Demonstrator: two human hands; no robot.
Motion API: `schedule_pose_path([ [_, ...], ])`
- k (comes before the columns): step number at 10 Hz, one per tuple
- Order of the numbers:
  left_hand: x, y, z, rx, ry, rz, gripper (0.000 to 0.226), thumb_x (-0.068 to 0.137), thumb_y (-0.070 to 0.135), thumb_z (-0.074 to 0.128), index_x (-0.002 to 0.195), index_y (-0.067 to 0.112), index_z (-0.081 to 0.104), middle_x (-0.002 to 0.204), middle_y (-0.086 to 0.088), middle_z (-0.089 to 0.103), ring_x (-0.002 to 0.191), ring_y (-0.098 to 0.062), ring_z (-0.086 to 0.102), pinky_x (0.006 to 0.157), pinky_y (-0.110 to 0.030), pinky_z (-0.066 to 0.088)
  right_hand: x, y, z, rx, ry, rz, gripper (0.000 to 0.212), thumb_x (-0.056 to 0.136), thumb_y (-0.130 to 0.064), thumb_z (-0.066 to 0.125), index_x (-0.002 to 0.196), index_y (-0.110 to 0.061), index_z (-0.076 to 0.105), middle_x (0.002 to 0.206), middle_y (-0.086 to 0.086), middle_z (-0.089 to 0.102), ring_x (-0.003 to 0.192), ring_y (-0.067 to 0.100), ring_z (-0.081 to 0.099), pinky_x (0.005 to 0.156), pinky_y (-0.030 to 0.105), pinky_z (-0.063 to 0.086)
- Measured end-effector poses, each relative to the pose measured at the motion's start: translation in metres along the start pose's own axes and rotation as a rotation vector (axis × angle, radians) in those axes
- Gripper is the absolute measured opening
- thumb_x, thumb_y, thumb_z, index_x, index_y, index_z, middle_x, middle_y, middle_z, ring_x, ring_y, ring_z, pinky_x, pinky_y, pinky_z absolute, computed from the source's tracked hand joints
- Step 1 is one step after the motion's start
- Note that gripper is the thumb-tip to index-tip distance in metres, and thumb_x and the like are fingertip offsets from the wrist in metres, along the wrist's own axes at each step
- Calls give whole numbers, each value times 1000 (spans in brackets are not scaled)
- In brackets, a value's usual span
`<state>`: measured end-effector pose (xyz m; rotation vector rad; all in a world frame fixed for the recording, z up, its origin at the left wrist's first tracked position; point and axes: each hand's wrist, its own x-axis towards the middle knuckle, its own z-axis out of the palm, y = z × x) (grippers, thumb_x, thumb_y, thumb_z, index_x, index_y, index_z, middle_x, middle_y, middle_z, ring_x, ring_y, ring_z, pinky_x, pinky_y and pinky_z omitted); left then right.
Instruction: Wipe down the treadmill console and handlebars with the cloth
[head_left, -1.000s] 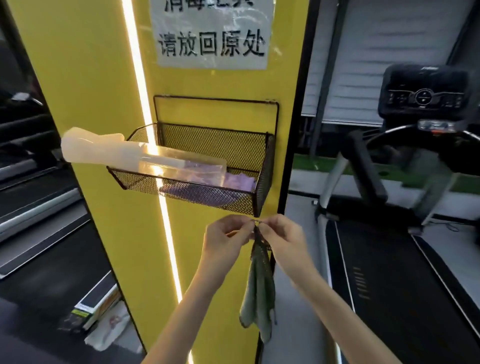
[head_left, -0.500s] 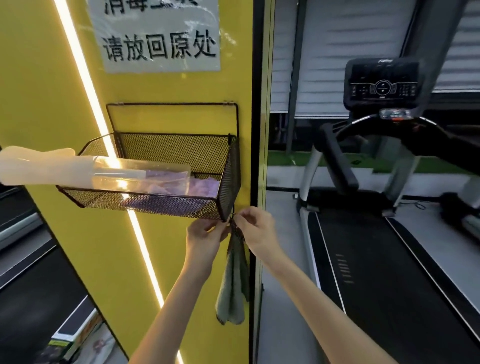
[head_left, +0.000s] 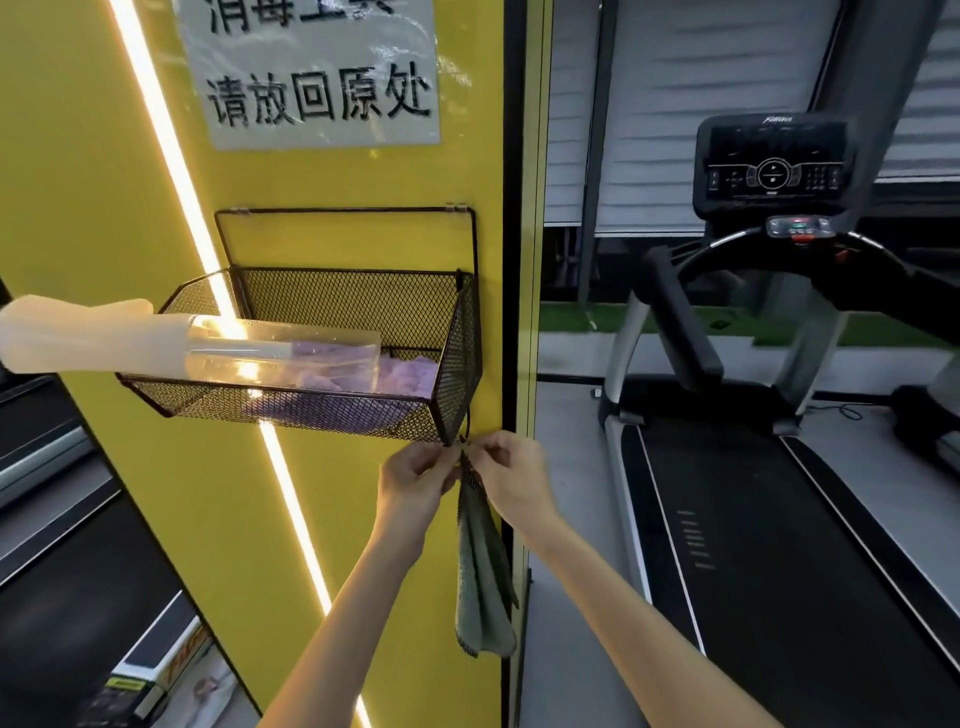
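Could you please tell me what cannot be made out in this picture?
Head view:
1. How the grey-green cloth hangs under the black wire mesh basket: hidden by the left hand and right hand pinching its top.
2. White paper sign's top line: cut off by the upper edge.
3. Black treadmill console's button labels: too small.

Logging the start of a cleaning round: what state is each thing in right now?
Green cloth: hanging below a corner of the wire basket.
Left hand: pinching the cloth's top.
Right hand: pinching the cloth's top.
Wire basket: mounted on the pillar.
Spray bottle: lying sideways in the basket, head jutting out.
Purple cloth: lying in the basket.
Light strip: lit.
Treadmill console: untouched.
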<state>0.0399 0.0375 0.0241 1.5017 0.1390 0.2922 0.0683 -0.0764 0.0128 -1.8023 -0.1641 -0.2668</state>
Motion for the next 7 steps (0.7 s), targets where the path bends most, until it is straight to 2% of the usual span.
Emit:
schedule_pose_path([
  [1, 3, -5, 0, 70, 1, 34, 11, 89, 13, 70, 78, 16, 71, 74, -5, 72, 71, -19, 62, 73, -36, 52, 0, 5, 0, -42, -4, -9, 14, 91, -18, 60, 86, -12, 71, 80, -1, 71, 76, 14, 66, 72, 33, 54],
  [3, 6, -9, 2, 179, 12, 57, 10, 90, 19, 69, 80, 22, 70, 83, 0, 75, 85, -22, 70, 87, -49, 55, -1, 4, -1, -83, -14, -7, 13, 92, -20, 59, 89, -14, 70, 84, -2, 70, 80, 11, 65, 73, 29, 53],
  [5, 6, -10, -1, 272, -20, 57, 7, 91, 29, 67, 95, 24, 69, 97, 4, 72, 94, -17, 67, 90, -46, 53, -13, -8, -12, -81, -97, 24, 12, 96, -21, 54, 87, -21, 63, 76, -13, 62, 70, 0, 56, 59, 9, 40],
  [6, 5, -11, -2, 288, -55, 28, 10, 91, 32, 65, 98, 25, 66, 100, 5, 69, 96, -19, 65, 90, -45, 52, -19, -8, -29, -96, -105, 105, 11, 96, -24, 53, 96, -21, 64, 90, -5, 67, 81, 4, 62, 64, 10, 43],
  [7, -4, -22, -5, 323, -160, -49, 14, 94, 34, 62, 96, 20, 65, 93, 0, 68, 88, -21, 65, 80, -37, 52, -40, 8, -48, 28, -175, 227, 13, 98, -22, 52, 90, -23, 62, 92, 2, 68, 79, 12, 65, 68, 19, 49],
])
